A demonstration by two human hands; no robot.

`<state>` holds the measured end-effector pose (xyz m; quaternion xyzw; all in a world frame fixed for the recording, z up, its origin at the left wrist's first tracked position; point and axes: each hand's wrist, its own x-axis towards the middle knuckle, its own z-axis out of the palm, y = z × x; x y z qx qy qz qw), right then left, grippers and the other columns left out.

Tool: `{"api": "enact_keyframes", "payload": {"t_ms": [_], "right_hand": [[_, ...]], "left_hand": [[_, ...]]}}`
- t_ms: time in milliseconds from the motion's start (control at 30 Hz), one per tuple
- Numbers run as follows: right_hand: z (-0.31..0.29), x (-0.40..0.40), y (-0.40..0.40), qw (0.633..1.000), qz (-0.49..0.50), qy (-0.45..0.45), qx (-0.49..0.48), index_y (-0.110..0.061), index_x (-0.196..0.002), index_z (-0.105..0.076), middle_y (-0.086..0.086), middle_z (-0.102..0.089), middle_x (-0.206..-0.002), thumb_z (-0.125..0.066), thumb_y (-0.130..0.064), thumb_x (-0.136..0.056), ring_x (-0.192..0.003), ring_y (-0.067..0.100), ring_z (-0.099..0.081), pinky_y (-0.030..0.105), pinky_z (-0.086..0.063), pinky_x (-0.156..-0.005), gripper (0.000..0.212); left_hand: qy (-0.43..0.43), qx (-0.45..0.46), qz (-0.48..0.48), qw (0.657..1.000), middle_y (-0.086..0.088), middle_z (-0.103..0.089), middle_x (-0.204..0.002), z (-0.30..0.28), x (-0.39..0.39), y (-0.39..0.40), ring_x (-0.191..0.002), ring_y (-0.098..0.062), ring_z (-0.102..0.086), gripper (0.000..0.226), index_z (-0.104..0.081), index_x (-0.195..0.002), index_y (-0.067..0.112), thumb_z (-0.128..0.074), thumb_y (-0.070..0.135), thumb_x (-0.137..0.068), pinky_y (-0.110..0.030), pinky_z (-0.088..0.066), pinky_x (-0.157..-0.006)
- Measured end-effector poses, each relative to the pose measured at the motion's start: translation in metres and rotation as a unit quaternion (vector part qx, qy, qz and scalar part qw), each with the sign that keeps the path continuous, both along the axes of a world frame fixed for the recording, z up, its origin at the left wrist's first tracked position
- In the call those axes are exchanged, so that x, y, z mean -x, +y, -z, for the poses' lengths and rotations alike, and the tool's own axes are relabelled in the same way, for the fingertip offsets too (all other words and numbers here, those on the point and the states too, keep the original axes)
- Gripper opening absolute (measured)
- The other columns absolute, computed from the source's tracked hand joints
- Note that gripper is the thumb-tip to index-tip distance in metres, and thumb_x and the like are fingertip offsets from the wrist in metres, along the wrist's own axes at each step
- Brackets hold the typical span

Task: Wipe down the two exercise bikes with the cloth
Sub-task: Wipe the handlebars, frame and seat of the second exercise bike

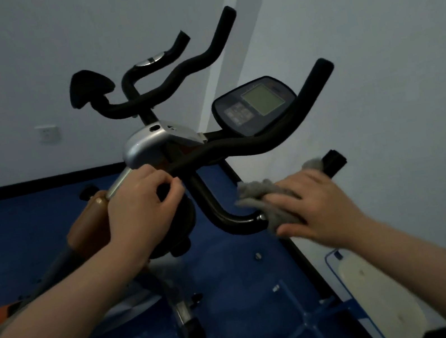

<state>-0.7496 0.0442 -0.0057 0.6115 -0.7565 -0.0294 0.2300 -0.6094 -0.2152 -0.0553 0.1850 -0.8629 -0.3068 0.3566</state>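
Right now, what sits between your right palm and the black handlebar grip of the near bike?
In the head view, the crumpled grey cloth lies between the right hand and the black handlebar grip, wrapped round the bar.

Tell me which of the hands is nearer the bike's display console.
Left. The left hand grips the handlebar stem area below-left of the display console; the right hand, pressing the cloth on the lower grip, sits farther below it.
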Motion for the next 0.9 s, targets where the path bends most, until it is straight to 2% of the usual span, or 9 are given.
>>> {"api": "enact_keyframes", "payload": {"t_ms": [100, 200, 300, 367, 433, 533, 667, 800, 900], "right_hand": [[-0.015, 0.007, 0.008, 0.998, 0.037, -0.008, 0.058, -0.013, -0.099, -0.068, 0.009, -0.064, -0.094, -0.038, -0.057, -0.097, -0.088, 0.027, -0.054, 0.038, -0.036, -0.094, 0.053], [0.008, -0.020, -0.019, 0.990, 0.048, -0.046, 0.123, -0.016, -0.086, -0.068, 0.005, -0.063, -0.091, -0.042, -0.058, -0.095, -0.083, 0.026, -0.055, 0.037, -0.037, -0.087, 0.050], [0.016, -0.018, -0.023, 0.997, -0.037, -0.027, 0.062, -0.018, -0.094, -0.067, 0.005, -0.064, -0.096, -0.052, -0.050, -0.094, -0.085, 0.024, -0.059, 0.036, -0.043, -0.080, 0.034], [0.006, 0.006, -0.007, 0.995, -0.085, -0.003, 0.043, -0.017, -0.103, -0.063, 0.009, -0.065, -0.099, -0.058, -0.037, -0.089, -0.086, 0.025, -0.059, 0.036, -0.043, -0.080, 0.024], [0.005, 0.017, 0.001, 0.994, -0.081, 0.006, 0.077, -0.017, -0.106, -0.060, 0.010, -0.066, -0.097, -0.057, -0.032, -0.086, -0.085, 0.025, -0.058, 0.036, -0.042, -0.081, 0.025], [0.023, -0.006, -0.024, 0.991, -0.015, 0.018, 0.130, -0.020, -0.099, -0.069, 0.002, -0.065, -0.080, -0.048, -0.039, -0.094, -0.069, 0.023, -0.060, 0.035, -0.043, -0.068, 0.030], [0.029, -0.032, -0.060, 0.998, -0.016, 0.003, 0.055, -0.017, -0.115, -0.068, -0.003, -0.062, -0.069, -0.039, -0.053, -0.095, -0.057, 0.016, -0.058, 0.031, -0.041, -0.054, 0.051], [0.016, -0.008, -0.039, 0.997, -0.075, -0.013, 0.026, -0.017, -0.099, -0.067, -0.006, -0.061, -0.070, -0.040, -0.060, -0.090, -0.057, 0.015, -0.057, 0.030, -0.041, -0.052, 0.052], [0.022, -0.018, -0.053, 0.998, -0.040, 0.007, 0.048, -0.018, -0.083, -0.064, -0.005, -0.058, -0.061, -0.036, -0.059, -0.090, -0.050, 0.017, -0.055, 0.029, -0.035, -0.050, 0.050]], "left_hand": [[-0.014, 0.021, -0.004, 1.000, 0.005, -0.057, -0.078, -0.002, 0.003, 0.000, -0.075, -0.014, -0.049, 0.019, -0.068, -0.078, 0.016, -0.061, 0.029, -0.089, -0.032, -0.039, -0.062], [-0.050, 0.049, -0.018, 0.997, 0.009, -0.061, -0.085, -0.004, 0.005, 0.002, -0.083, -0.015, -0.048, 0.019, -0.069, -0.078, 0.022, -0.059, 0.034, -0.089, -0.036, -0.035, -0.074], [-0.069, 0.029, -0.036, 0.997, 0.013, -0.060, -0.088, -0.006, 0.004, 0.006, -0.090, -0.013, -0.047, 0.017, -0.068, -0.076, 0.027, -0.060, 0.036, -0.088, -0.037, -0.030, -0.081], [-0.051, 0.011, -0.034, 0.998, 0.011, -0.061, -0.083, -0.004, 0.003, 0.007, -0.085, -0.010, -0.046, 0.015, -0.067, -0.073, 0.026, -0.065, 0.032, -0.086, -0.031, -0.032, -0.074], [-0.042, -0.012, -0.033, 0.999, 0.010, -0.061, -0.079, -0.003, 0.002, 0.008, -0.080, -0.008, -0.045, 0.015, -0.068, -0.071, 0.024, -0.067, 0.030, -0.085, -0.023, -0.033, -0.065], [-0.046, -0.018, -0.042, 0.998, 0.009, -0.061, -0.079, -0.003, 0.001, 0.009, -0.082, -0.009, -0.048, 0.014, -0.070, -0.073, 0.024, -0.067, 0.031, -0.085, -0.020, -0.032, -0.063], [-0.055, -0.018, -0.044, 0.997, 0.014, -0.058, -0.079, -0.006, -0.002, 0.010, -0.081, -0.006, -0.047, 0.010, -0.070, -0.077, 0.028, -0.066, 0.034, -0.085, -0.014, -0.031, -0.066], [-0.065, -0.022, -0.053, 0.996, 0.019, -0.053, -0.075, -0.006, -0.002, 0.011, -0.078, -0.006, -0.046, 0.007, -0.070, -0.079, 0.029, -0.068, 0.032, -0.085, -0.016, -0.033, -0.067], [-0.058, -0.016, -0.051, 0.997, 0.019, -0.052, -0.074, -0.005, -0.001, 0.012, -0.078, -0.006, -0.047, 0.007, -0.070, -0.079, 0.028, -0.069, 0.031, -0.084, -0.017, -0.033, -0.067]]}}
